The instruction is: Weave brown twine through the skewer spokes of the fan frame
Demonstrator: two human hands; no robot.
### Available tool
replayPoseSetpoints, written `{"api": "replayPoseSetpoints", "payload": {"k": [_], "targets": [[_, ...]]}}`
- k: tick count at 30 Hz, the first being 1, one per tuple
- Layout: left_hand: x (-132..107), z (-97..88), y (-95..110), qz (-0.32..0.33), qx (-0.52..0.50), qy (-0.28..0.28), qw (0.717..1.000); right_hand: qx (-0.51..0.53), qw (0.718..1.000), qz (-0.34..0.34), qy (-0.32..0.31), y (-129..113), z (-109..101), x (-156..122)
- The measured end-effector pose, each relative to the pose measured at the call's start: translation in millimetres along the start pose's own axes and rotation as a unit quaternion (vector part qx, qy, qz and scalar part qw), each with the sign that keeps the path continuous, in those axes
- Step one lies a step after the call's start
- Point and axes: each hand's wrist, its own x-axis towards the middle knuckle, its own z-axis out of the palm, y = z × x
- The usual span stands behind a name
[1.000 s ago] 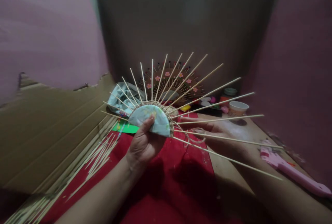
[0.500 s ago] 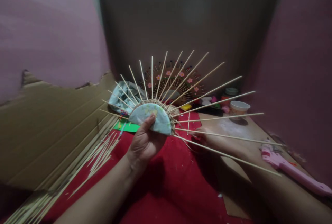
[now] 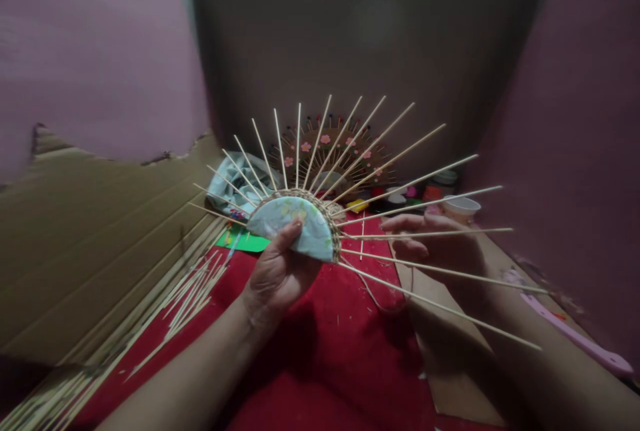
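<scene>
My left hand (image 3: pixel 283 268) grips a half-round piece covered in pale floral cloth (image 3: pixel 300 224), thumb flat on its front. Woven twine edges its curved rim, and thin bamboo sticks (image 3: pixel 400 191) fan outward from it. Behind the lower right sticks is my right hand (image 3: pixel 435 241), fingers bent toward the piece and partly crossed by sticks. A strand of twine (image 3: pixel 377 304) leaves the rim's right end, loops down and rises to the right hand, which seems to pinch it; the exact grip is hidden.
Loose sticks (image 3: pixel 185 311) lie on red cloth (image 3: pixel 340 364) at left, beside cardboard (image 3: pixel 100 238). Behind stand a finished flowered fan (image 3: pixel 345 138), a cloth bundle (image 3: pixel 235 181) and a white bowl (image 3: pixel 463 206). A pink-handled tool (image 3: pixel 580 334) lies right; a green sheet (image 3: pixel 250 242) lies behind the left hand.
My right hand has risen and moved slightly right, behind the sticks, and the twine loop now hangs wider. The fan piece stays in my left hand, its sticks shifted slightly.
</scene>
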Motion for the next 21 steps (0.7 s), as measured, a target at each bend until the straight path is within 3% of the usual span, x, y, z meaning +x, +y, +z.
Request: {"api": "replayPoseSetpoints", "payload": {"k": [3,7,10,15,18,21], "targets": [[-0.7,0.2,-1.7,-0.008,0.02,0.01,1.0,-0.016,0.999,0.04,0.012,3.9,4.6,4.5],[-1.8,2.9,-2.5,0.0,0.02,0.01,1.0,-0.111,0.987,0.068,-0.09,-2.3,18.9,2.4],[-2.6,4.1,-2.1,-0.008,0.014,-0.008,1.0,-0.072,0.987,0.041,-0.136,-7.3,26.1,-1.6],[-2.5,2.9,-2.8,-0.006,0.022,-0.005,1.0,0.153,0.983,0.053,-0.089,-0.8,35.9,-6.1],[-2.3,2.8,-3.1,-0.002,0.025,-0.005,1.0,0.161,0.981,0.087,-0.07,4.6,39.4,-8.1],[-2.2,3.4,-2.8,-0.002,0.027,-0.003,1.0,0.15,0.984,0.08,-0.06,9.2,40.7,-10.0]]}}
